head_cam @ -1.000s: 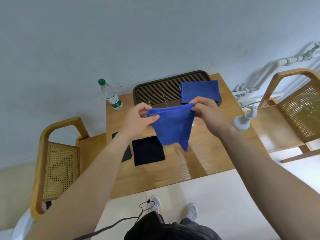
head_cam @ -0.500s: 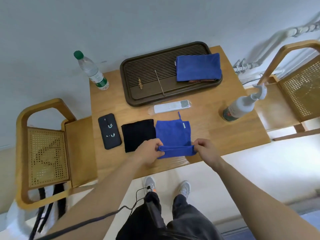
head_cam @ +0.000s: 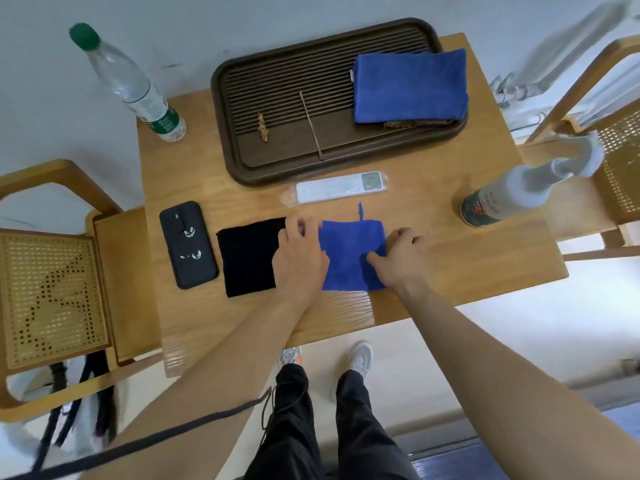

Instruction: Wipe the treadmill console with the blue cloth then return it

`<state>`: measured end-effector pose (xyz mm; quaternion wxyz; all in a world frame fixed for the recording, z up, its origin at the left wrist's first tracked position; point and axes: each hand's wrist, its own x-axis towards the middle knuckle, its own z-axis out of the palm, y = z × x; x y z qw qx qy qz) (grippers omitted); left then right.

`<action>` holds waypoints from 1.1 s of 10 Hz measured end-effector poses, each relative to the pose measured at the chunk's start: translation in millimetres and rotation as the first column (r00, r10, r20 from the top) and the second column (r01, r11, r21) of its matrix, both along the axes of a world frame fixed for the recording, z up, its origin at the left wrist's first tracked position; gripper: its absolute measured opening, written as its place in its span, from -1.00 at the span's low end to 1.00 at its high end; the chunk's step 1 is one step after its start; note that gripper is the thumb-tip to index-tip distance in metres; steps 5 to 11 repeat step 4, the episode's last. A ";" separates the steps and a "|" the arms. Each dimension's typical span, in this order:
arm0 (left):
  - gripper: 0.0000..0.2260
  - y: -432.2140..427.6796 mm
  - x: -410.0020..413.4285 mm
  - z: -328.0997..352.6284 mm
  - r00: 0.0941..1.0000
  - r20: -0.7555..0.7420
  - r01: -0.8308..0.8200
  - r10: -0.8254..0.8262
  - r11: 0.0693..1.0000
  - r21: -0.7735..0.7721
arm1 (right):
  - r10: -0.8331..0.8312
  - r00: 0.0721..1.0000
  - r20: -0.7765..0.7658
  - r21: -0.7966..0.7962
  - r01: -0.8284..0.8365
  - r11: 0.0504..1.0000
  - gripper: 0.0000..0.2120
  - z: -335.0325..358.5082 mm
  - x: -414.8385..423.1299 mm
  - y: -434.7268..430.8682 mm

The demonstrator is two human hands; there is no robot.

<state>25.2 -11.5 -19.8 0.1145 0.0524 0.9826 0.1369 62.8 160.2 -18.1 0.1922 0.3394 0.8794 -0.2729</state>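
- At the bottom of the view, your legs in dark trousers and your pale shoes stand on a light floor, close to the near edge of the table.
- On the near part of the wooden table the blue cloth lies flat in a square. A small loop sticks out from its far edge.
- Your left hand lies over the cloth's left edge with its fingers loosely extended, gripping nothing.
- Your right hand rests on the cloth's right edge with its thumb on the fabric and its fingers bent. You cannot tell whether it pinches the cloth.
- Just left of it lies a black cloth, partly under your left hand, then a black phone.
- Beyond the cloth lies a white remote. A spray bottle stands near the table's right edge.
- Farther back, a dark slatted tray holds a second folded cloth, also blue, at its right end. A water bottle stands at the far left corner.
- A left chair and a right chair, both wood and cane, flank the table. A pale wall rises behind.
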 end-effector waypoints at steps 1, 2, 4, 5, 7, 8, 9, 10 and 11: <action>-0.80 -3.3 24.1 -15.2 0.992 -0.010 0.129 -0.129 0.992 -0.012 | 0.055 0.994 -0.098 -0.059 -0.061 0.996 -0.39 -13.4 17.9 -16.9; -0.73 -2.2 21.9 -23.3 0.990 0.036 0.134 -0.137 0.989 0.069 | 0.134 0.972 -0.193 -0.026 -0.142 0.990 -0.45 -19.0 4.2 -20.2; -0.68 7.1 -8.6 -5.8 0.990 0.055 0.125 -0.129 0.990 0.058 | 0.228 0.968 -0.107 0.086 -0.220 0.972 -0.51 -10.7 -35.1 -8.9; -0.68 7.1 -8.6 -5.8 0.990 0.055 0.125 -0.129 0.990 0.058 | 0.228 0.968 -0.107 0.086 -0.220 0.972 -0.51 -10.7 -35.1 -8.9; -0.68 7.1 -8.6 -5.8 0.990 0.055 0.125 -0.129 0.990 0.058 | 0.228 0.968 -0.107 0.086 -0.220 0.972 -0.51 -10.7 -35.1 -8.9; -0.68 7.1 -8.6 -5.8 0.990 0.055 0.125 -0.129 0.990 0.058 | 0.228 0.968 -0.107 0.086 -0.220 0.972 -0.51 -10.7 -35.1 -8.9; -0.68 7.1 -8.6 -5.8 0.990 0.055 0.125 -0.129 0.990 0.058 | 0.228 0.968 -0.107 0.086 -0.220 0.972 -0.51 -10.7 -35.1 -8.9; -0.68 7.1 -8.6 -5.8 0.990 0.055 0.125 -0.129 0.990 0.058 | 0.228 0.968 -0.107 0.086 -0.220 0.972 -0.51 -10.7 -35.1 -8.9; -0.68 7.1 -8.6 -5.8 0.990 0.055 0.125 -0.129 0.990 0.058 | 0.228 0.968 -0.107 0.086 -0.220 0.972 -0.51 -10.7 -35.1 -8.9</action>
